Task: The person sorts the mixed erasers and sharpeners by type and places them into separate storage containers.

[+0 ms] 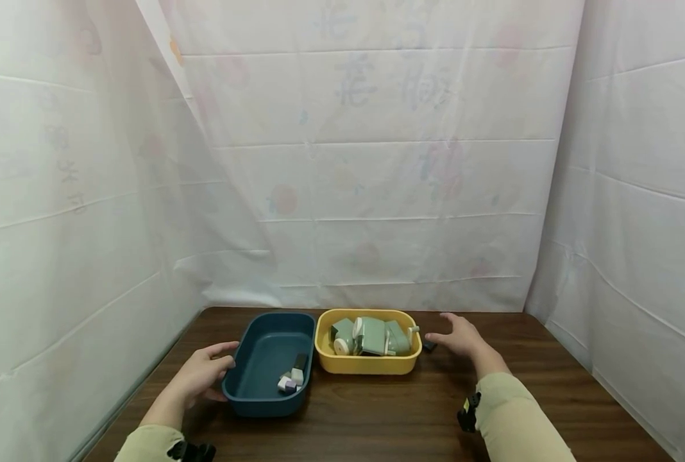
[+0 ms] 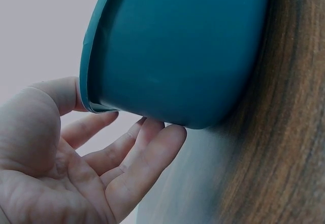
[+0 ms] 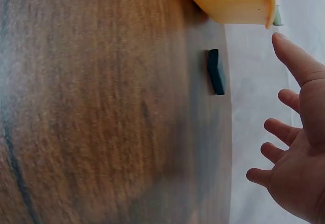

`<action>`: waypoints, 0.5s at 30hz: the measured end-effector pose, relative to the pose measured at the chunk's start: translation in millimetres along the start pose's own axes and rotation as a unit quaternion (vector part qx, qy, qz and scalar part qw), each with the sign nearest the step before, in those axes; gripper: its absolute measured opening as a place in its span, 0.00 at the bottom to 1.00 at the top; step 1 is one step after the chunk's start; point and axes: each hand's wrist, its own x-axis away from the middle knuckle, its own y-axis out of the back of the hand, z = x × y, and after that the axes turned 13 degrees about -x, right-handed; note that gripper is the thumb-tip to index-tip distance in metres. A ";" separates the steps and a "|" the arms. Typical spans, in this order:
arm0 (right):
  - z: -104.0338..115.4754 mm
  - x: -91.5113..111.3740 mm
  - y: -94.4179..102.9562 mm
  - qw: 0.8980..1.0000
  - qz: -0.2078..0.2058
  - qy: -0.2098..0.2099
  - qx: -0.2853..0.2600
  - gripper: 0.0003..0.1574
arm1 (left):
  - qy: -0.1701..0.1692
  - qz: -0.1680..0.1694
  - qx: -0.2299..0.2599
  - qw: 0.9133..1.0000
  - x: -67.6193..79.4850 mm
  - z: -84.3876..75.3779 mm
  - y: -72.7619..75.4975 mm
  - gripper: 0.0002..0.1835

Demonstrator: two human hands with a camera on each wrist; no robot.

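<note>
My left hand [image 1: 201, 373] is at the left side of a blue plastic bin [image 1: 269, 407]. In the left wrist view its fingertips [image 2: 175, 132] are against the outer wall of the bin, and the thumb is at the rim. Inside the bin lie a black block [image 1: 300, 361] and several small white and purplish pieces [image 1: 287, 384]. My right hand [image 1: 464, 338] hovers with spread fingers just right of a yellow bin [image 1: 368, 366], holding nothing. Below it, a small flat black piece [image 3: 216, 72] lies on the table, partly hidden by the fingers in the head view.
Several pale green objects with white round parts [image 1: 372, 335] fill the yellow bin, which stands beside the blue one. The dark wooden table [image 1: 389, 417] ends at a white sheet [image 1: 377, 256] hung at the back and both sides.
</note>
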 end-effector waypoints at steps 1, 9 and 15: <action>-1.2 0.4 -0.7 1.000 0.001 -0.004 0.003 0.53 | -0.001 0.001 0.001 1.000 0.2 -0.4 -0.1 0.32; -9.9 4.7 -6.5 0.999 0.027 -0.022 0.017 0.52 | 0.008 0.001 0.001 1.000 1.0 -1.1 -0.3 0.32; -16.4 6.6 -14.0 0.998 0.037 -0.034 0.037 0.52 | 0.007 0.002 -0.001 1.000 0.3 -1.1 0.1 0.33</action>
